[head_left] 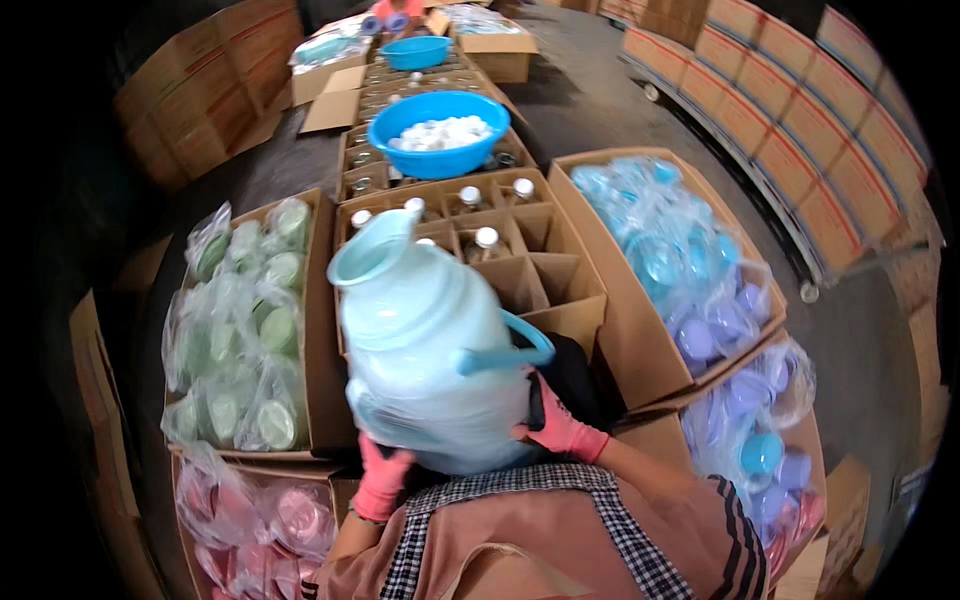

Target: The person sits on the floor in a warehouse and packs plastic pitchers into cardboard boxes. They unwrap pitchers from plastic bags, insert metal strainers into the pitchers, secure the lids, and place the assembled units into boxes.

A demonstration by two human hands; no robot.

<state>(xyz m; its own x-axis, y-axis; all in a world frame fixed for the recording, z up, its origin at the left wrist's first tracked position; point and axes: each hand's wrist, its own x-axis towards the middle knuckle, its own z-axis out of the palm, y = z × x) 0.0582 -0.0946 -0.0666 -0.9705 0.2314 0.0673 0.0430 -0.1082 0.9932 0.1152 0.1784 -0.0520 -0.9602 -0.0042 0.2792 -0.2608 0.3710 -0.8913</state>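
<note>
A large light blue plastic jug with a wide spout and a blue side handle stands close against my body, tilted slightly left. Clear wrap seems to cover its lower part. My left hand, in a pink glove with dark fingers, grips its lower left side. On the lower right side, beneath the handle, my gloved right hand is closed round it. Just beyond the jug lies a divided carton holding several white-capped bottles; some cells hold none.
Cartons of bagged green parts and pink parts stand left; blue parts and purple parts right. Ahead, a blue basin holds small white pieces. Cartons on a trolley line the far right. Another person is far ahead.
</note>
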